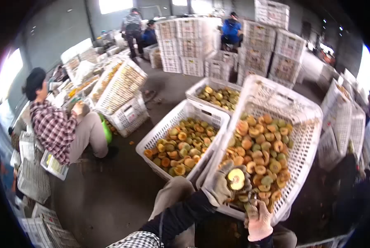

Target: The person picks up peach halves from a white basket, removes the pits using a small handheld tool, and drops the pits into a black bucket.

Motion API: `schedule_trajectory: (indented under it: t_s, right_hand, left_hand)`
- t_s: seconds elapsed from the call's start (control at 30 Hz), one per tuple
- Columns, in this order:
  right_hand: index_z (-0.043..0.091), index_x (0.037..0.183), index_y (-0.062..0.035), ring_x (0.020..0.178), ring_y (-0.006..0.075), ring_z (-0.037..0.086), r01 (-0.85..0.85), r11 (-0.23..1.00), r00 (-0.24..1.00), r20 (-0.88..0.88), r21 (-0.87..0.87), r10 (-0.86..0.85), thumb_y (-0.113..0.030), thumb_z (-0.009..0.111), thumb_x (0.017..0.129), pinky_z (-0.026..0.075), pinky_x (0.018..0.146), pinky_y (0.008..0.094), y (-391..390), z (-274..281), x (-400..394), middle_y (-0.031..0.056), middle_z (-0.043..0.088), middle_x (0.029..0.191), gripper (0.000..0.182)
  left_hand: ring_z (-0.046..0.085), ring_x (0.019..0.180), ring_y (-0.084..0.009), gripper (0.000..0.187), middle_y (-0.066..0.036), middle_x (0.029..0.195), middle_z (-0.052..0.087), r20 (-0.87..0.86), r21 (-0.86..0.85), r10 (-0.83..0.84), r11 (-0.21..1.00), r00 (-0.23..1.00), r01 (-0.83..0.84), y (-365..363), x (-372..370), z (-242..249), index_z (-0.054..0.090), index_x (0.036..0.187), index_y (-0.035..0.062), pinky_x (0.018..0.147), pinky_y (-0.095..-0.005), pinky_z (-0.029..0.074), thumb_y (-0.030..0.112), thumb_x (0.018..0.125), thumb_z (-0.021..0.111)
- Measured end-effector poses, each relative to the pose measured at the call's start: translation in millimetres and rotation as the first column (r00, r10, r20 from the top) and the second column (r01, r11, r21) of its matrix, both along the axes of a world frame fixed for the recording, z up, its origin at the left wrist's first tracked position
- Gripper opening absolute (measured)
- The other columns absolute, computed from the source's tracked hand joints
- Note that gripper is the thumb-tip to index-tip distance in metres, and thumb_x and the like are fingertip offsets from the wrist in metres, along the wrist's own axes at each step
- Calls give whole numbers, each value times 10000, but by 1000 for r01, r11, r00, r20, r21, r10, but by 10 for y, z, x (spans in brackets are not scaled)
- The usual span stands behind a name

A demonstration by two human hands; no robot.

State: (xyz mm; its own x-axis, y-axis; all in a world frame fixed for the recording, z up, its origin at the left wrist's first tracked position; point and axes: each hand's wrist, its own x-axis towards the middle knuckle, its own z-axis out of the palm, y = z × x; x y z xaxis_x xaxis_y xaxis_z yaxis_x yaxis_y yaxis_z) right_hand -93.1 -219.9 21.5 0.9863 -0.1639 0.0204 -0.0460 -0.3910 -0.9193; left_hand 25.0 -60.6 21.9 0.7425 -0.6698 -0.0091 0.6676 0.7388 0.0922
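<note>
My left hand [217,189], in a grey work glove, is closed around a halved fruit [236,179], its pale yellow cut face turned up with a darker centre. Close beside it on the right, my right hand [259,221] has its fingers closed on a small, partly metallic tool [252,196]; its exact kind is hidden by the fingers. Both hands are over the near end of a tilted white plastic crate [308,124]. Many orange and greenish fruit halves [257,144] lie inside that crate, some right under my hands.
Left of the tilted crate stands another white crate [158,138] of fruit halves, with a third crate [192,91] behind. A seated person [52,124] works at left near a leaning crate [125,84]. Stacked crates [189,39] and other people are farther back.
</note>
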Motion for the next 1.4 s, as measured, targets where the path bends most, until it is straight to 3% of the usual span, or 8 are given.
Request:
schedule_trajectory:
  t_s: [0.23,0.63,0.87,0.97,1.03,1.13,1.2,1.4]
  right_hand:
    - [534,824,-72,499,274,562,-9,677,898,292,-736,329,-244,569,846,457,467,347,195,209,131,85,531,586,177]
    - [544,822,-90,522,272,569,58,715,980,176,-696,91,-253,632,774,446,475,365,345,255,130,61,505,596,192]
    - [544,873,-69,498,309,560,-71,929,989,97,-362,114,-211,578,843,443,443,377,379,167,95,143,556,607,149]
    - [537,950,-23,565,359,569,-250,861,906,-207,444,370,-229,508,892,454,487,381,257,174,180,187,567,636,216]
    - [524,1028,-44,459,283,532,-122,954,948,251,-275,194,-318,502,896,462,488,368,356,41,87,141,544,582,305]
    - [504,1003,16,657,359,580,-254,953,951,-222,-165,215,-230,404,932,470,521,427,334,312,120,190,564,742,275]
    - [533,999,-64,399,126,462,7,715,716,-503,700,485,-391,482,907,392,380,263,236,336,161,21,476,532,344]
    - [537,948,-84,367,82,397,-146,681,844,-269,717,464,-411,478,908,306,302,219,166,187,121,-5,441,541,334]
  left_hand:
    - [608,858,-318,329,-169,922,609,66,360,156,918,986,-169,10,-128,181,550,995,-4,825,-460,511,303,884,503]
    - [612,774,-267,316,-137,837,593,163,577,193,777,968,-252,-126,-326,225,527,920,15,723,-403,523,330,903,512]
    - [600,641,-291,240,-136,713,573,131,640,205,730,970,-240,-125,-339,211,522,811,37,582,-406,522,268,873,537]
    - [595,633,-285,244,-133,704,570,229,698,154,662,961,-272,-112,-339,241,524,818,27,584,-406,519,264,875,531]
    - [593,605,-280,254,-137,691,573,224,715,153,645,963,-269,-139,-328,222,524,822,21,569,-397,522,269,876,533]
    - [587,550,-229,242,-113,661,579,194,753,193,599,962,-272,-180,-374,296,568,768,9,500,-310,484,235,843,612]
    - [583,543,-220,237,-108,657,578,245,760,186,572,952,-307,-207,-387,294,569,770,11,488,-306,478,232,844,613]
    - [581,547,-197,262,-113,666,589,524,784,28,374,851,-495,-235,-353,104,562,729,7,503,-284,475,234,856,596]
